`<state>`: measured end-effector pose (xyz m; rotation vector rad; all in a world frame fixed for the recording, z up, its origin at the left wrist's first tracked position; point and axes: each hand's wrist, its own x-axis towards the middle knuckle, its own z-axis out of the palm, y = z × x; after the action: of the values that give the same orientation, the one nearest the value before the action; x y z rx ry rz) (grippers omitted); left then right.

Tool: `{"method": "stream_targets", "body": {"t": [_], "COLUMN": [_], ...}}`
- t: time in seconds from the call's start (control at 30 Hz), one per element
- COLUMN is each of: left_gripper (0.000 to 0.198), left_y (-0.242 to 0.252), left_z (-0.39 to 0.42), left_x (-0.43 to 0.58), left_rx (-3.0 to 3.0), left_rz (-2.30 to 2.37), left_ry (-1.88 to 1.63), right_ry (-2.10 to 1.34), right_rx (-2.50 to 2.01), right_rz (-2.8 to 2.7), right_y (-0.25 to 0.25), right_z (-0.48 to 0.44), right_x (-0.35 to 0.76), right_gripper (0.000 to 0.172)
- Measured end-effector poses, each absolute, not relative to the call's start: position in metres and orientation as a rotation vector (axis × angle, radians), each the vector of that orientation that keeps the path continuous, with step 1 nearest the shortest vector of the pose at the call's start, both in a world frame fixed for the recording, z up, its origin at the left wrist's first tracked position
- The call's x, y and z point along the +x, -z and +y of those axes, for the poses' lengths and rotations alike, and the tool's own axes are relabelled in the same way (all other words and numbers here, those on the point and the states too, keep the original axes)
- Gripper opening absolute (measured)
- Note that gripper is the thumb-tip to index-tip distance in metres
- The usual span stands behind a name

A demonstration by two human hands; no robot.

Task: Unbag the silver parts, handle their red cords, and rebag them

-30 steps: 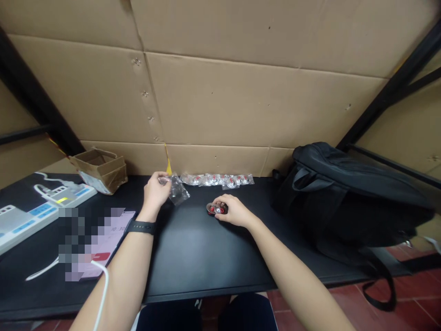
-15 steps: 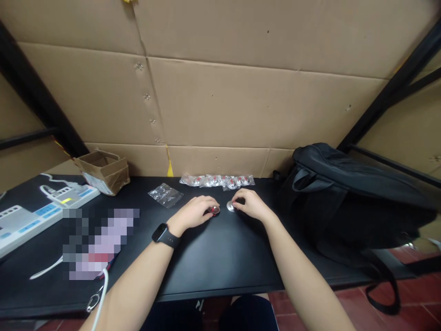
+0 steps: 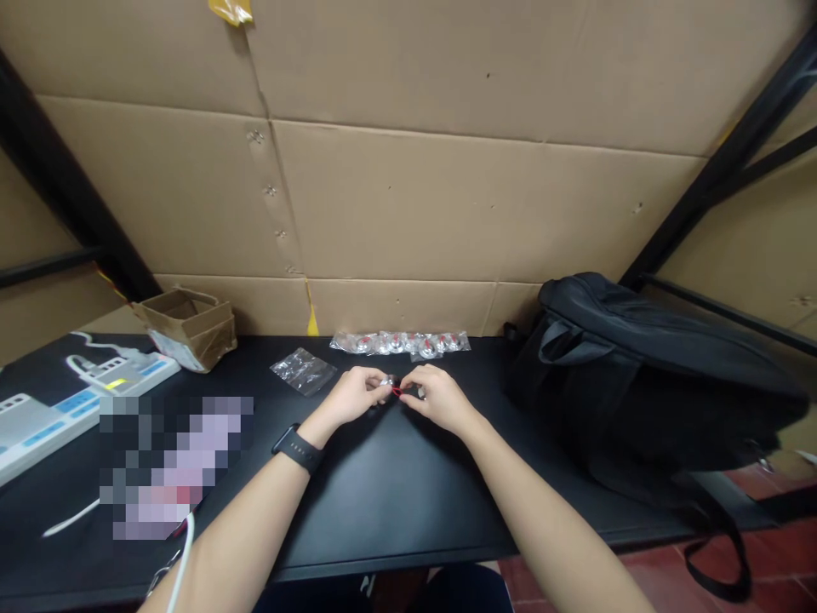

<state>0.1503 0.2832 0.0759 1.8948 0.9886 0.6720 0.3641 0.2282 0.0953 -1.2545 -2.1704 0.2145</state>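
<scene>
Above the middle of the black table, my two hands meet at a small round shiny metal piece. My left hand, with a black watch on the wrist, is closed around that piece. Between thumb and finger, my right hand pinches a thin red cord beside it. The fingers partly cover the piece, so its exact kind is hard to make out. Just beyond the hands lie several similar round silver pieces with red parts, in clear plastic bags.
An opened clear plastic bag lies left of the hands. Further left are a small cardboard box and a white power strip with cables. A black backpack stands on the right. Cardboard walls the back.
My hands have come together. The right hand has moved left from the silver disc on the table and now pinches the red cord; the left hand has lifted and turned its piece.
</scene>
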Motion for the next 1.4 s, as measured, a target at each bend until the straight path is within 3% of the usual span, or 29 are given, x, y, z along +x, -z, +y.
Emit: {"method": "stream_targets", "body": {"t": [0.17, 0.37, 0.5, 0.67, 0.87, 1.03, 1.17, 1.4], "left_gripper": [0.033, 0.022, 0.027, 0.048, 0.028, 0.031, 0.047, 0.027], "left_y": [-0.088, -0.100, -0.091, -0.077, -0.067, -0.071, -0.071, -0.080], "left_z": [0.282, 0.282, 0.294, 0.316, 0.326, 0.319, 0.316, 0.319], "left_x": [0.137, 0.127, 0.126, 0.127, 0.128, 0.134, 0.141, 0.135], "left_rx": [2.184, 2.448, 2.583, 2.601, 2.602, 2.689, 2.725, 2.597], "left_rz": [1.040, 1.026, 1.342, 1.711, 1.793, 1.770, 1.714, 1.654], "left_ry": [-0.577, -0.524, -0.763, -0.881, -0.878, -0.864, -0.890, -0.881], "right_ry": [-0.122, -0.310, -0.368, -0.620, -0.429, -0.427, -0.458, -0.423], "right_rx": [-1.500, -1.658, -1.577, -1.382, -1.338, -1.336, -1.291, -1.426], "right_rz": [-2.112, -2.083, -2.015, -1.943, -1.991, -1.973, -2.001, -1.934], "right_y": [-0.101, -0.095, -0.087, -0.084, -0.093, -0.095, -0.095, -0.093], "right_z": [0.229, 0.234, 0.237, 0.233, 0.231, 0.232, 0.231, 0.231], "right_x": [0.388, 0.400, 0.382, 0.359, 0.365, 0.368, 0.366, 0.369], "right_gripper": [0.027, 0.013, 0.006, 0.011, 0.012, 0.015, 0.016, 0.013]}}
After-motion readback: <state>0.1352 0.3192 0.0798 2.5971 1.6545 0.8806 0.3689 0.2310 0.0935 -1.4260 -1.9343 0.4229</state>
